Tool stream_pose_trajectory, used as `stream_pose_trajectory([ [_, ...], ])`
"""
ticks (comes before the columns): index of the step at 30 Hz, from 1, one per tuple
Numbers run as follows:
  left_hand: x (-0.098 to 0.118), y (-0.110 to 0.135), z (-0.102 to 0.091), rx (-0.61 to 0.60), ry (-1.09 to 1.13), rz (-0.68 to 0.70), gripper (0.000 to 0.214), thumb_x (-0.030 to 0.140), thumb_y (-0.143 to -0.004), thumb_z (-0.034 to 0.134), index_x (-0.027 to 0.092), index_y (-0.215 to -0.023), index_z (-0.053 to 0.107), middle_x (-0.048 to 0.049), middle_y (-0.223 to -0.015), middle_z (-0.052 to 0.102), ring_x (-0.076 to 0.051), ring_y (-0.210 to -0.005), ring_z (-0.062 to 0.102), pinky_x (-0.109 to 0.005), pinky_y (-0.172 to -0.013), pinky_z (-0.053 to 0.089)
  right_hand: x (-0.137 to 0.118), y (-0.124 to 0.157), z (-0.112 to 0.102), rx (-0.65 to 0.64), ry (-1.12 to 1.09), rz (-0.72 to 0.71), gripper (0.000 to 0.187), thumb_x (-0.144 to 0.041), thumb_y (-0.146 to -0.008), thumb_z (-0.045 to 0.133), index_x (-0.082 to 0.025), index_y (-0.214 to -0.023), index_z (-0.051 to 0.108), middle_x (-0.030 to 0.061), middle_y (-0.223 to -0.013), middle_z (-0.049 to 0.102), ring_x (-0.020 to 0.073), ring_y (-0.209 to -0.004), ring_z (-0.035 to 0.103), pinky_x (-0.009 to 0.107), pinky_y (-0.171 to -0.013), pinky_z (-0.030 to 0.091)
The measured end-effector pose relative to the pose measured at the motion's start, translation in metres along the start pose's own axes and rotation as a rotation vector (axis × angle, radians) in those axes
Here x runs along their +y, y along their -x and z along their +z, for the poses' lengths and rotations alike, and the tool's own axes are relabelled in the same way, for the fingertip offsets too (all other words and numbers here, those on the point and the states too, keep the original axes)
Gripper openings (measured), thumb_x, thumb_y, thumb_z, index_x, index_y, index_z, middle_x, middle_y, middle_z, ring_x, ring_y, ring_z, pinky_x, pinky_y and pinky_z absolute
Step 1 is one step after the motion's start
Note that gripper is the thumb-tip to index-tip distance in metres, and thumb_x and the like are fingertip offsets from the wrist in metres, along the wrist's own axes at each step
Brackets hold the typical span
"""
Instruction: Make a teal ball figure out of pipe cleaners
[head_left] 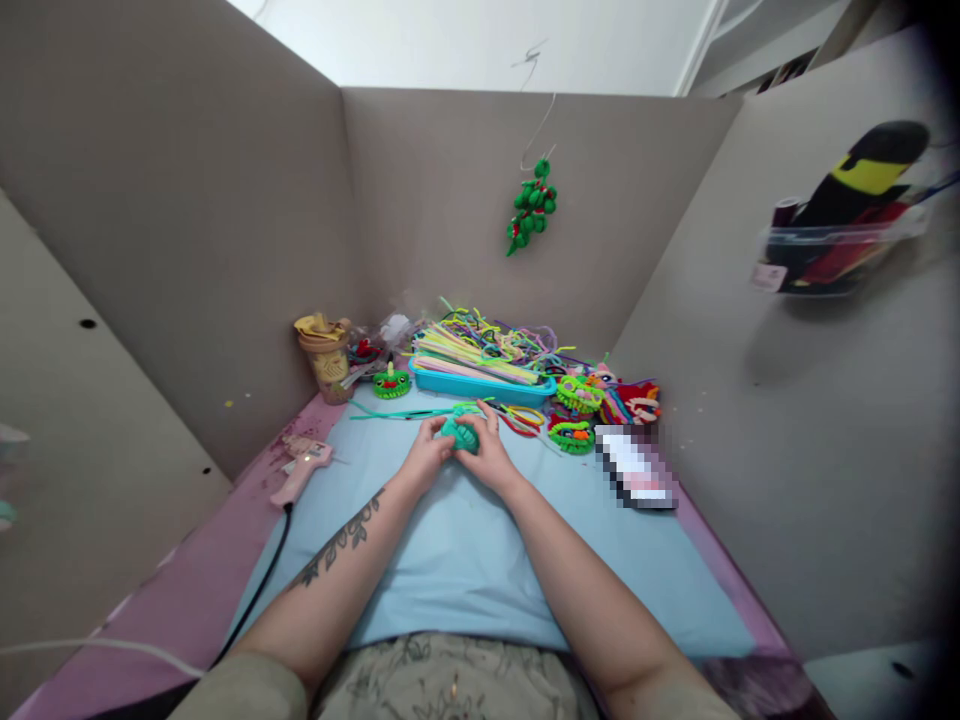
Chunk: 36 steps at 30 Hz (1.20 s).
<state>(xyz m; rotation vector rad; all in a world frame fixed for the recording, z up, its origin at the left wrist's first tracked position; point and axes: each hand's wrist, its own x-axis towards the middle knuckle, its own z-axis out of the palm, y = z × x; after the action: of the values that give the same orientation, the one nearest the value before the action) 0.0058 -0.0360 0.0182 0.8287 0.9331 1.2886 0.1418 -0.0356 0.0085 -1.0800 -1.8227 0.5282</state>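
The left hand (424, 452) and right hand (490, 456) together hold a teal piece (463, 434) in their fingers, above a blue sheet (465, 570). From that piece, a blue tray (484, 386) of pipe cleaners (472, 364) sits at 12 o'clock, a cup (331, 368) at 10, a glue gun (302, 477) between 8 and 9.

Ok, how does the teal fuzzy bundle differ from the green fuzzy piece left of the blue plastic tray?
The teal fuzzy bundle is held between left hand and right hand; the green fuzzy piece sits untouched beside the blue plastic tray. The bundle looks teal where visible; the green piece has red and yellowish details. Both look fuzzy.
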Motion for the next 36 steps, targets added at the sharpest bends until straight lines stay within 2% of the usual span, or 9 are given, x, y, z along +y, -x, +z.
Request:
stream_pose_trajectory([
  [2, -0.0027, -0.0003, -0.0011, 0.013, -0.103, 0.058, 0.046, 0.014, -0.059, 0.064, 0.017, -0.102, 0.048, 0.0004, -0.079, 0.06, -0.009, -0.06, 0.056, -0.02, -0.055, 0.043, 0.001, 0.0, 0.0007, -0.022, -0.002, 0.018, 0.046, -0.014, -0.064, 0.064, -0.025, -0.108, 0.054, 0.0078, -0.141, 0.022, 0.0271, -0.131, 0.032, 0.046, -0.108, 0.028],
  [4, -0.004, -0.0007, -0.0025, 0.027, -0.193, 0.14, 0.04, 0.019, -0.063, 0.065, 0.018, -0.1, 0.05, -0.0012, -0.085, 0.061, -0.008, -0.059, 0.055, -0.02, -0.055, 0.044, 0.0016, -0.0001, 0.0012, -0.03, -0.009, 0.03, 0.047, -0.013, -0.063, 0.064, -0.025, -0.108, 0.053, 0.0077, -0.14, 0.023, 0.0271, -0.13, 0.032, 0.046, -0.107, 0.029],
  [7, -0.0041, -0.0023, -0.0048, 0.071, -0.328, 0.306, 0.028, 0.027, -0.069, 0.064, 0.018, -0.093, 0.052, -0.0051, -0.101, 0.06, -0.011, -0.072, 0.059, -0.021, -0.06, 0.047, 0.0014, -0.0004, 0.0017, -0.02, -0.014, 0.035, 0.047, -0.012, -0.063, 0.063, -0.025, -0.107, 0.053, 0.0087, -0.138, 0.027, 0.0268, -0.131, 0.031, 0.046, -0.107, 0.029],
  [11, -0.0035, -0.0039, -0.0071, 0.077, -0.514, 0.446, 0.021, 0.031, -0.075, 0.059, 0.018, -0.091, 0.055, -0.0062, -0.098, 0.062, -0.015, -0.085, 0.061, -0.023, -0.067, 0.049, 0.001, -0.0008, 0.0019, -0.028, -0.014, 0.026, 0.047, -0.012, -0.062, 0.062, -0.025, -0.106, 0.052, 0.0087, -0.134, 0.033, 0.0264, -0.133, 0.026, 0.047, -0.108, 0.028],
  [16, -0.0026, -0.0027, -0.0077, 0.059, -0.645, 0.469, 0.021, 0.031, -0.078, 0.055, 0.018, -0.094, 0.058, -0.0055, -0.095, 0.065, -0.014, -0.072, 0.063, -0.024, -0.064, 0.051, 0.0021, -0.0009, 0.0027, -0.02, -0.014, 0.03, 0.047, -0.013, -0.062, 0.062, -0.025, -0.106, 0.052, 0.0086, -0.136, 0.031, 0.0272, -0.136, 0.02, 0.048, -0.108, 0.026],
  [22, -0.0022, -0.0034, -0.0079, 0.046, -0.703, 0.516, 0.021, 0.029, -0.078, 0.054, 0.018, -0.094, 0.062, -0.0047, -0.096, 0.068, -0.014, -0.072, 0.063, -0.024, -0.066, 0.051, 0.0022, 0.0002, 0.0016, -0.037, -0.006, 0.042, 0.048, -0.014, -0.063, 0.061, -0.024, -0.109, 0.052, 0.0093, -0.138, 0.028, 0.0256, -0.136, 0.02, 0.046, -0.109, 0.025],
  [26, -0.002, -0.0038, -0.0082, 0.044, -0.72, 0.478, 0.02, 0.028, -0.077, 0.054, 0.018, -0.092, 0.061, -0.0034, -0.093, 0.068, -0.01, -0.058, 0.059, -0.021, -0.057, 0.049, 0.0033, 0.0008, 0.0014, -0.05, -0.003, 0.033, 0.049, -0.015, -0.064, 0.062, -0.024, -0.111, 0.052, 0.0095, -0.138, 0.029, 0.0256, -0.136, 0.02, 0.045, -0.109, 0.026],
  [30, -0.0034, -0.0044, -0.0086, 0.042, -0.705, 0.479, 0.017, 0.028, -0.075, 0.053, 0.018, -0.088, 0.06, -0.0033, -0.095, 0.067, -0.009, -0.053, 0.057, -0.02, -0.053, 0.046, 0.0043, 0.0015, 0.0016, -0.059, -0.006, 0.013, 0.049, -0.016, -0.064, 0.061, -0.024, -0.111, 0.052, 0.0093, -0.136, 0.031, 0.026, -0.136, 0.02, 0.046, -0.108, 0.027],
  [36, -0.0017, -0.0023, -0.0063, 0.044, -0.653, 0.443, 0.011, 0.025, -0.073, 0.053, 0.019, -0.081, 0.058, -0.0005, -0.087, 0.067, -0.008, -0.049, 0.053, -0.019, -0.049, 0.043, 0.0033, 0.0018, 0.0006, -0.046, -0.004, 0.029, 0.066, -0.017, -0.062, 0.063, -0.025, -0.124, 0.042, 0.0111, -0.137, 0.026, 0.0267, -0.135, 0.023, 0.046, -0.109, 0.026],
])
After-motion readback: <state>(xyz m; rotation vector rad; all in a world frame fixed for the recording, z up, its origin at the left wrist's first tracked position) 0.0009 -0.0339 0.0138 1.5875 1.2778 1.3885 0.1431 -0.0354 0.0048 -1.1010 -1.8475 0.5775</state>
